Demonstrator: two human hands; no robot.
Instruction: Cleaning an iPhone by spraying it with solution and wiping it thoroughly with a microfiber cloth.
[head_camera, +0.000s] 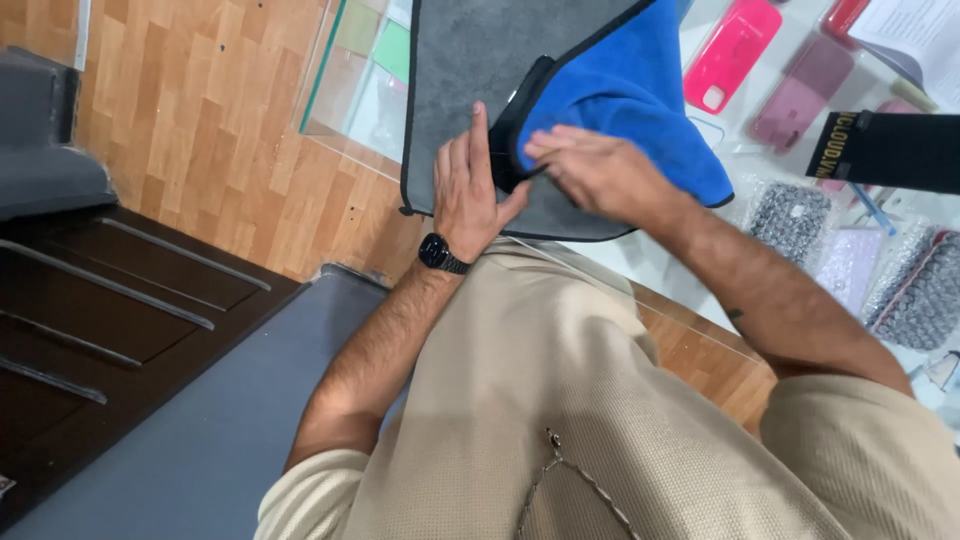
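Beige shirt (560, 400) below, left hand (465, 185) presses flat, fingers together, on a grey cloth (480, 60); right hand (595, 170) pinches its blue fold (630, 100) just beside.

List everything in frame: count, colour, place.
cloth: 1, grey with a blue folded side, on the glass counter
dark flat object: 1, black, under the blue fold, mostly hidden
glass counter: 1, clear, top centre
phone cases: about 3, pink, mauve, red, top right
bubble-wrapped packs: several, grey, right edge
black band: 1, right
wooden floor: brown, left
left hand: flat on the cloth, black wristwatch
right hand: on the blue fold, pinching at the dark object
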